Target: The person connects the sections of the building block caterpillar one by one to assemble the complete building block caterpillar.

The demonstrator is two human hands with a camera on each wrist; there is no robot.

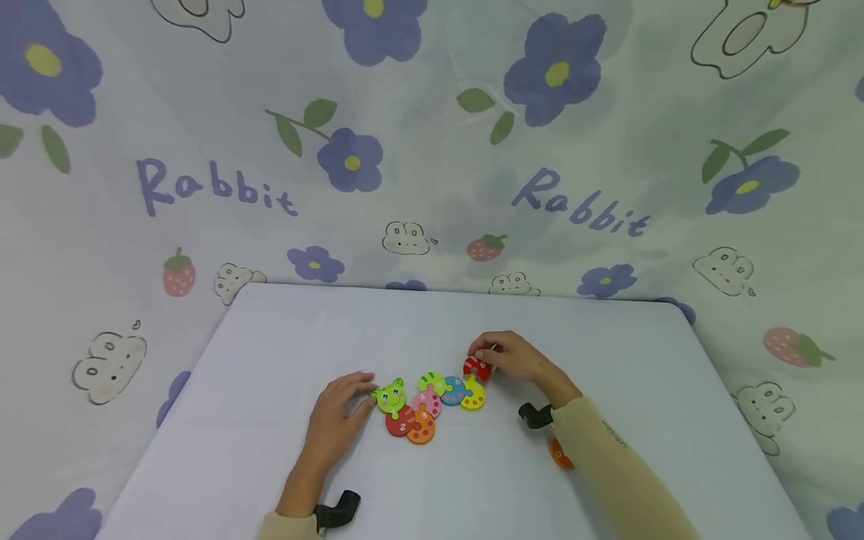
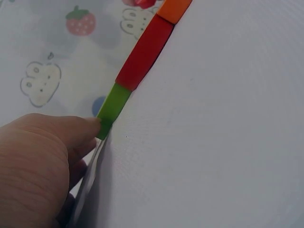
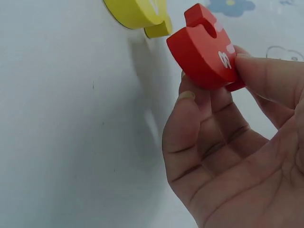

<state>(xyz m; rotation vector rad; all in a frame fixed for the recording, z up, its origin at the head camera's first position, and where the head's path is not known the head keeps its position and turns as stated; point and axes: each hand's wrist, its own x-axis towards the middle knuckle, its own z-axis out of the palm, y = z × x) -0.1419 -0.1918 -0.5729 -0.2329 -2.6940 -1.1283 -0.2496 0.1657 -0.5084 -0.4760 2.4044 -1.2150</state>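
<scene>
My right hand (image 1: 514, 357) pinches a red puzzle piece (image 1: 475, 368) between thumb and fingers. In the right wrist view this red piece (image 3: 202, 57) is tilted, raised off the table, close to a yellow piece (image 3: 135, 12). On the table, joined pieces form a caterpillar: green smiling head (image 1: 390, 397), red piece (image 1: 401, 421), orange piece (image 1: 421, 428), pink piece (image 1: 427, 403), green striped piece (image 1: 430, 382), blue piece (image 1: 454, 390) and yellow piece (image 1: 474, 395). My left hand (image 1: 334, 416) rests at the head's left side; its thumb touches the green edge (image 2: 113, 104) in the left wrist view.
Another orange piece (image 1: 559, 454) lies partly hidden under the right sleeve. The white table (image 1: 223, 465) reaches back to a fabric backdrop (image 1: 432, 195) with flowers, rabbits and strawberries. Black wrist mounts (image 1: 337, 510) sit on both wrists.
</scene>
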